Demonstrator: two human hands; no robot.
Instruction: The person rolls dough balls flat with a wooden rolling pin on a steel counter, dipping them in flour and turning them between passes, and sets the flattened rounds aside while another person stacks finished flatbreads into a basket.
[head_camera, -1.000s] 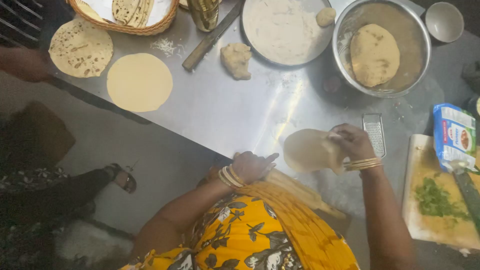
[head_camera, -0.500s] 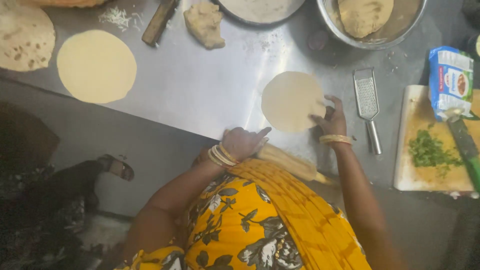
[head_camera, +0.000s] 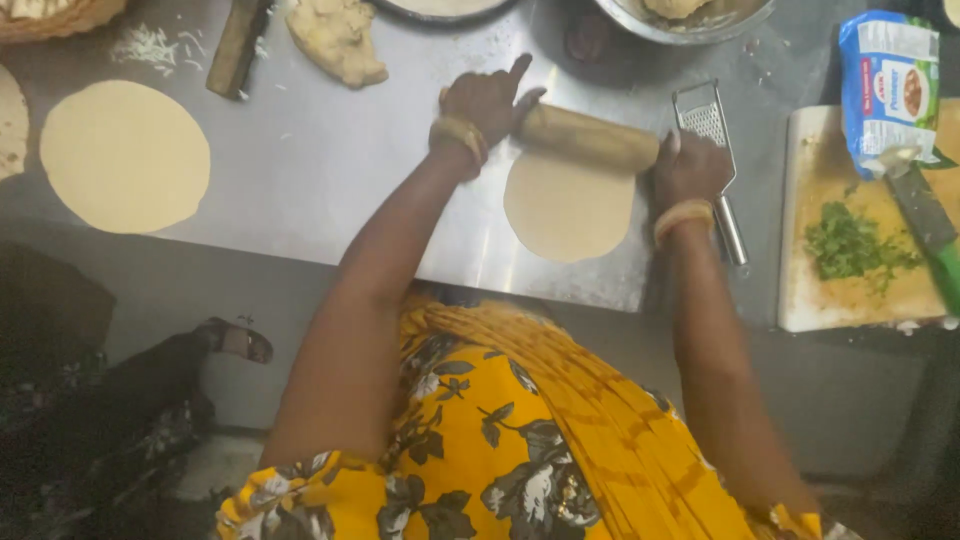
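Since 0.5 s ago you've laid dough disc (head_camera: 568, 208) flat; left hand (head_camera: 487, 100) & right hand (head_camera: 690, 168), apart, press rolling pin (head_camera: 588, 137) ends. One rolled disc (head_camera: 124, 156) done far left; dough lump (head_camera: 338, 38) left.

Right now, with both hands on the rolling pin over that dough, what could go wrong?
The right hand sits beside the metal grater; a wide stroke of the rolling pin could scrape knuckles or knock it. The dough round lies near the table's front edge, so it may spread over the lip. On bare steel it might also stick and tear.
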